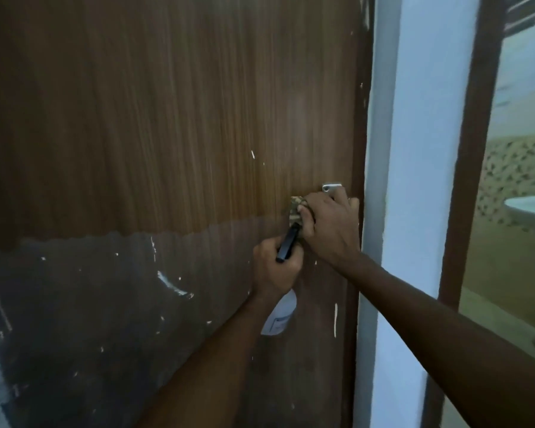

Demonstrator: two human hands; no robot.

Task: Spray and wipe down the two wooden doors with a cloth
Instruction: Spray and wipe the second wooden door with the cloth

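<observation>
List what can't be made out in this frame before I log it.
- Cloth: mostly hidden under the right hand; head view.
- Spray bottle: body behind the left hand and wrist; label unreadable.
- Metal door fitting: lower part covered by right fingers.
- Second door: out of frame.

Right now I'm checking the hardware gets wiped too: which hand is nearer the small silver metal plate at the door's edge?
Right. The right hand, bunching the patterned cloth, overlaps the small silver metal plate. The left hand, gripping the spray bottle, sits lower and leftward, apart from it.
</observation>
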